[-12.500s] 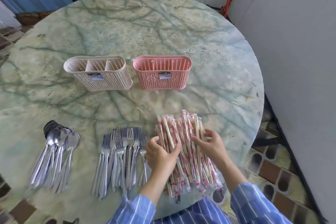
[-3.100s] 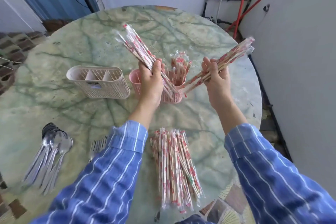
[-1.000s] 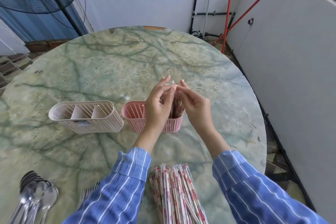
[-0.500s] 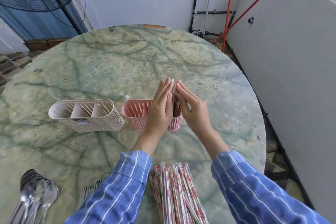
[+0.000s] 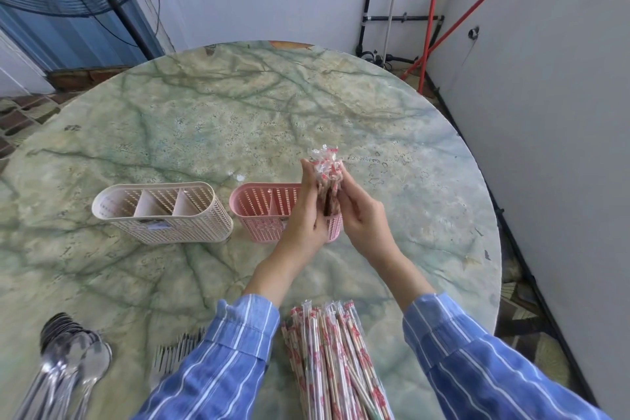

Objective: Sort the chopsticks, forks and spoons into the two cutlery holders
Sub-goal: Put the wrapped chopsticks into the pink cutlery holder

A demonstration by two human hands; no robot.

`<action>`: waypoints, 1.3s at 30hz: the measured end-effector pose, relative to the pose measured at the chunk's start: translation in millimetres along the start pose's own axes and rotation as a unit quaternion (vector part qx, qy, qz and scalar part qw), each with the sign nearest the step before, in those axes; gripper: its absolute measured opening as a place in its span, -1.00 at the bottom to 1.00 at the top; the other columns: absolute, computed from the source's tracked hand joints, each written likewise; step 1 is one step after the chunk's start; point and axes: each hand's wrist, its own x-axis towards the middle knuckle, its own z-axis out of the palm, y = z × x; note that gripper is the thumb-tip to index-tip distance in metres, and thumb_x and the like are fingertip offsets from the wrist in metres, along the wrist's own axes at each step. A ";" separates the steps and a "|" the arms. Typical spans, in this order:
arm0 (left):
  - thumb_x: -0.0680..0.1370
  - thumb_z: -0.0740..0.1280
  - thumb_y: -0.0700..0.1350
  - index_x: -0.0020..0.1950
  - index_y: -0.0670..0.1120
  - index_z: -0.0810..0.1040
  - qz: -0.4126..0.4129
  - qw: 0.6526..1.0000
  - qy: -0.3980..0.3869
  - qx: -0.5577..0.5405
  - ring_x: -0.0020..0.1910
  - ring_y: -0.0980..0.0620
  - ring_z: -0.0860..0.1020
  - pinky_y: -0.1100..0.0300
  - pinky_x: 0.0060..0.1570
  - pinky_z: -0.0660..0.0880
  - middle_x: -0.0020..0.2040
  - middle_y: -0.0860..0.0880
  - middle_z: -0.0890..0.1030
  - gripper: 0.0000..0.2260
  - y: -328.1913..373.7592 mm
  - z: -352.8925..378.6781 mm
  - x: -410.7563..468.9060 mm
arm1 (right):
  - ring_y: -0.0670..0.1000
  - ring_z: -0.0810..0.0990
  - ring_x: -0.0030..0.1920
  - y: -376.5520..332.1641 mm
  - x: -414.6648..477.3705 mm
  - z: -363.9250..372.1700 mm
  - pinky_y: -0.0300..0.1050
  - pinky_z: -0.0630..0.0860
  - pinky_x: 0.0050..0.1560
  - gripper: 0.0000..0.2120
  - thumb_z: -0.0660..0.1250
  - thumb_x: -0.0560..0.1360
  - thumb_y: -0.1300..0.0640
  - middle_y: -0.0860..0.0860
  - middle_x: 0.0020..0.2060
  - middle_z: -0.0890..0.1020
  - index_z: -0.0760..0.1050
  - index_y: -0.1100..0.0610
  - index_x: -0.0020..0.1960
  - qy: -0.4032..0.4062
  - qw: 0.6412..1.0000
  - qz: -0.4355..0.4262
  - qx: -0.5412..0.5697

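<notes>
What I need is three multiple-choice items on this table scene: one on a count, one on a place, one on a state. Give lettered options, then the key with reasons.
1. How many compartments does the beige holder show? A two; B three; C five.
2. Where does the chopstick bundle between the hands stand? A in the beige holder; B flat on the floor; C in the pink holder, at its end nearer the right hand.
3. How are the hands placed? A both hanging free; B left hand and right hand on either side of the upright bundle, touching it; C both gripping a cup.

Key:
1 B, two dividers split it in three.
2 C, the bundle rises from within the pink rim, its foot hidden by the hands.
3 B, the wrapped tips stick up between the two hands.
</notes>
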 end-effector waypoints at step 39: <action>0.30 0.48 0.26 0.44 -0.10 0.26 -0.298 0.917 0.104 0.245 0.43 -0.14 0.22 -0.10 0.30 0.29 0.45 -0.12 0.26 -0.15 -23.4 93.2 -237.1 | 0.03 0.49 0.14 44.9 -226.9 -9.8 -0.08 0.49 0.18 -0.52 0.47 0.42 0.15 0.03 0.14 0.44 0.41 0.16 0.29 -0.146 0.928 0.294 -0.173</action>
